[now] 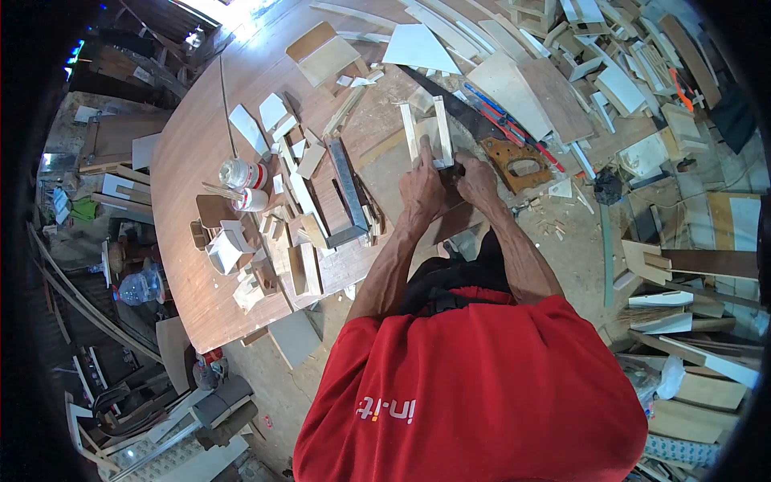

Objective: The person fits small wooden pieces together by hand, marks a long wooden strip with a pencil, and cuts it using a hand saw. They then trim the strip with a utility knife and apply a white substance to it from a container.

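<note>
A small U-shaped wooden frame (pixel 443 132) of pale strips lies in front of me, its two longer sides pointing away. At its near left corner my left hand (pixel 422 191) is closed on the wood, one finger stretched along the inside. My right hand (pixel 477 178) is closed at the near right corner, its fingertips partly hidden. Beneath the frame is a flat board (pixel 389 173). Just right of my right hand lies a handsaw with a brown wooden handle (pixel 506 165), its dark blade running away to the upper left.
A metal square (pixel 347 193) lies left of my hands among wood offcuts. Further left stand a glass jar (pixel 238 173) and a white pot (pixel 252 200) on the tabletop (pixel 189 233). Blue and red pens (pixel 502 120) lie beyond the saw. Stacked boards (pixel 554 96) crowd the right.
</note>
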Demonstrator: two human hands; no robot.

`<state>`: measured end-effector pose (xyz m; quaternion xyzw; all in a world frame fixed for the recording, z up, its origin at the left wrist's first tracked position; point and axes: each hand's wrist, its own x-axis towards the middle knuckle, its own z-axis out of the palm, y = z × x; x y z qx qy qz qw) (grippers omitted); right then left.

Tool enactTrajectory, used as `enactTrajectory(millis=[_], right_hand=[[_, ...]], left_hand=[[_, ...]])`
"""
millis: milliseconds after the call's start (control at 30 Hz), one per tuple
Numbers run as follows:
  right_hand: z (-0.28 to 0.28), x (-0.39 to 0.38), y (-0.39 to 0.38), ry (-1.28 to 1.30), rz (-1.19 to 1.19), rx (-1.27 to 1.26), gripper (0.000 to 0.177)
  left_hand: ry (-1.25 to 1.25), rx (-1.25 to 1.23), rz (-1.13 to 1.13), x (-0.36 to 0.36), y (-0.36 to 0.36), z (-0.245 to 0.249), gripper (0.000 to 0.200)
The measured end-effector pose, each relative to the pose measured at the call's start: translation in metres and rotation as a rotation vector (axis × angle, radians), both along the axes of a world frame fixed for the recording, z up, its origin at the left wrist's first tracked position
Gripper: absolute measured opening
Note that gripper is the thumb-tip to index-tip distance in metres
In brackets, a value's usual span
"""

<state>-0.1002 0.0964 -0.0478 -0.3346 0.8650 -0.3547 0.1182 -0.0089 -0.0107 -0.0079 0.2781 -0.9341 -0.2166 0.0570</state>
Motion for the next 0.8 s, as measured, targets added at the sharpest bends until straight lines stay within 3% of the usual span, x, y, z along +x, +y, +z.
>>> enactTrajectory(millis=[400,467,600,800], right_hand=[[0.013,0.0,0.002,-0.073,0.018,-0.047,0.037],[0.015,0.001,0.001,-0.151,-0.014,-0.055,0.042],[0.017,0.001,0.001,-0.12,-0.014,-0.021,0.043],[0.026,0.004,0.004,-0.243,0.003,-0.045,0.044]], left_hand=[[0.047,-0.026,-0.002,0.008,0.007,0.011,0.079],[0.191,-0.093,-0.016,0.014,0.014,0.014,0.072],[0.172,-0.052,0.005,0.019,0.014,0.012,0.068],[0.419,-0.07,0.061,0.041,0.018,0.019,0.062]])
